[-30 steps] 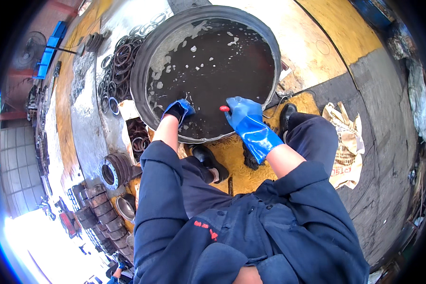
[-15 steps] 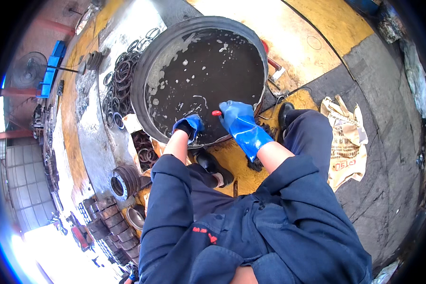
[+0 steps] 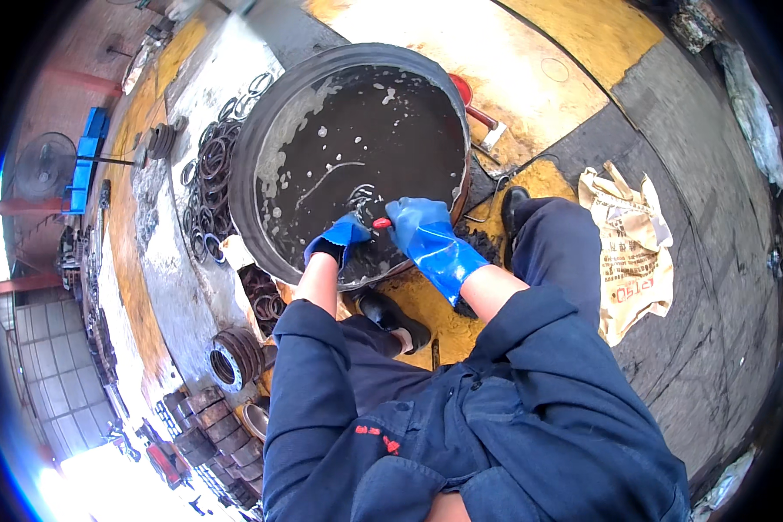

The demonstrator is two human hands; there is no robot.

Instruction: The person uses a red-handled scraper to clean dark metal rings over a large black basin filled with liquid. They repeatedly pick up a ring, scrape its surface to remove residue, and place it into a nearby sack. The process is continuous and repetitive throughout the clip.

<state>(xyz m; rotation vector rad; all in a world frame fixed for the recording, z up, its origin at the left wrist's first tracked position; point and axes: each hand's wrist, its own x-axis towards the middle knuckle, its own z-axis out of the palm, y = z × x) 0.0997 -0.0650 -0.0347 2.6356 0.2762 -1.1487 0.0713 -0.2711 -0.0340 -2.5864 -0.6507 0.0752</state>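
Observation:
A wide round dark tub [image 3: 244,187] of black liquid [image 3: 383,130] with pale scum floating on it stands in front of me. My left hand [image 3: 339,237], in a blue rubber glove, reaches over the near rim. Its fingers dip into the liquid and are hidden; ripples spread around them. My right hand [image 3: 424,228], also blue-gloved, is closed in a fist over the near right part of the tub. A red handle end [image 3: 381,224] sticks out of this fist towards my left hand. The rest of that tool is hidden.
Many dark rings [image 3: 213,157] lie heaped left of the tub. More rings fill a box [image 3: 261,296] at its near left, beside a stack of larger rings [image 3: 235,358]. A red-handled tool [image 3: 483,113] lies behind the tub's right rim. A paper sack [image 3: 631,252] lies right of my leg.
My left hand has gone deeper into the liquid, and fresh ripples show by its fingers. My right hand remains closed on the red handle, close beside it. The view has shifted slightly.

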